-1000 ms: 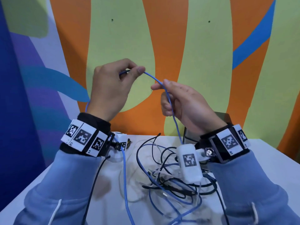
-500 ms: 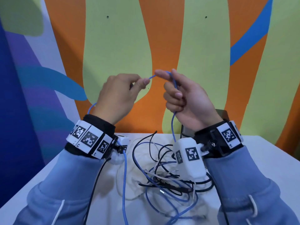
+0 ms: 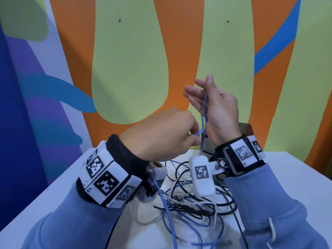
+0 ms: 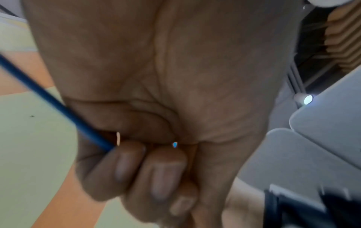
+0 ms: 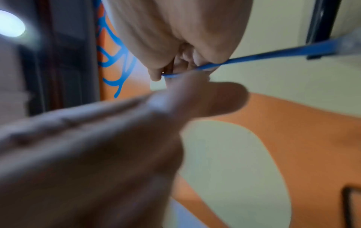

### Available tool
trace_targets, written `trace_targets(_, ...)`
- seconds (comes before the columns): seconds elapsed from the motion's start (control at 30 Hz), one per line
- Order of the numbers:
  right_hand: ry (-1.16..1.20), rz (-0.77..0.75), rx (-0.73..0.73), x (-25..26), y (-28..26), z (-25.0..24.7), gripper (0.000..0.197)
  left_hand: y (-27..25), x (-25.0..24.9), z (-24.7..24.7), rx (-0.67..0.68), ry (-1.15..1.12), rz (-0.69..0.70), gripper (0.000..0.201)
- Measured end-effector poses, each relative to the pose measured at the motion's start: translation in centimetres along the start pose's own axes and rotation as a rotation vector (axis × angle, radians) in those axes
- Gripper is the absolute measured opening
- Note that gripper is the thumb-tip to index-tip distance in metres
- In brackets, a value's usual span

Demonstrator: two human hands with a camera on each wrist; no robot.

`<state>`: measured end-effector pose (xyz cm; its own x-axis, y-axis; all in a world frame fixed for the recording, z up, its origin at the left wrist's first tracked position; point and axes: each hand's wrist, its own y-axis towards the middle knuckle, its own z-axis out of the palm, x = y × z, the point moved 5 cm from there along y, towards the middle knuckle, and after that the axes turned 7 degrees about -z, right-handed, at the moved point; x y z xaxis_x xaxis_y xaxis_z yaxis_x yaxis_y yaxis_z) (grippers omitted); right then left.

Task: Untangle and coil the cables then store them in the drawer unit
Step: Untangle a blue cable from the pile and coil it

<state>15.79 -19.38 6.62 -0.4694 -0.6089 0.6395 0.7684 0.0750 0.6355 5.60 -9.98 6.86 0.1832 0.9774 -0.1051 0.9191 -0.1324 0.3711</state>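
A thin blue cable (image 3: 204, 112) runs down the palm of my right hand (image 3: 199, 88), which is raised with its fingers straight and spread. Just below, my left hand (image 3: 195, 135) is a fist and pinches the cable's lower bend. In the left wrist view the curled fingers (image 4: 166, 174) close round the blue cable (image 4: 58, 104). In the right wrist view the blue cable (image 5: 273, 54) ends in a clear plug at the right edge. The rest of the cable drops into a tangle of blue, black and white cables (image 3: 188, 205) on the white table (image 3: 287, 177).
A dark box (image 3: 247, 131) stands at the back of the table against the painted wall, behind my right wrist. The table's left edge (image 3: 53, 187) falls away near my left forearm. Both wrists carry white camera housings over the tangle.
My left hand has dropped from level with the right hand to below it, drawing the blue cable down. My right hand has risen and straightened its fingers.
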Motion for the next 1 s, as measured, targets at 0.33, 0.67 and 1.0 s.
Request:
trace_targets(0.33, -0.388, 0.14, 0.447, -0.8, -1.0, 1.6, 0.045, -1.2, 4.8, -6.5, -0.577, -0.425, 0.024, 0.017)
trace_targets(0.67, 0.136, 0.295, 0.583, 0.7, -1.7, 3.3, 0.043, 1.3, 7.9, -3.3, -0.753, -0.443, -0.177, 0.026)
trace_targets(1.0, 0.14, -0.017, 0.197, 0.6, 0.4, 1.4, 0.038, 1.4, 2.5, -0.3, -0.057, -0.274, -0.112, 0.021)
